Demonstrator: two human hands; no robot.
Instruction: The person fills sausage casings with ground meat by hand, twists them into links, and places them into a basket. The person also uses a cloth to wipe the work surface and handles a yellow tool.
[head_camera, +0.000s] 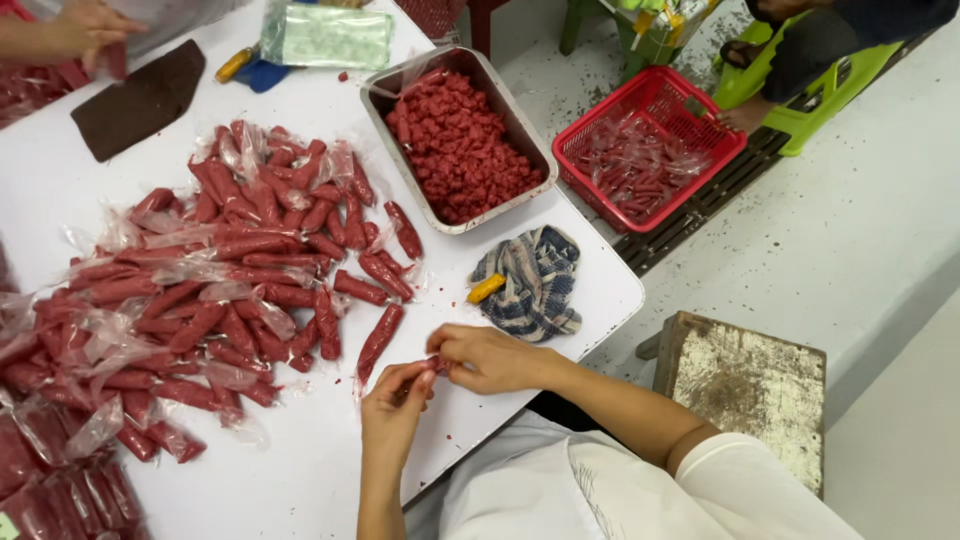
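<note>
My left hand (393, 412) and my right hand (492, 358) meet near the front edge of the white table (330, 460). Between their fingertips they pinch a small red filled plastic packet (436, 365); most of it is hidden by my fingers. Just left of my hands lies a red filled plastic tube (379, 341). Beyond it spreads a big pile of similar red tubes in clear plastic (215, 275). A metal tray of red chunks (458, 145) stands further back.
A striped cloth (535, 283) with a small yellow object (486, 288) lies right of my hands. On the floor are a red basket of tubes (648, 148) and a worn wooden stool (745, 385). Another person's hand (85, 28) works at the far left, by a dark brown sheet (140, 100).
</note>
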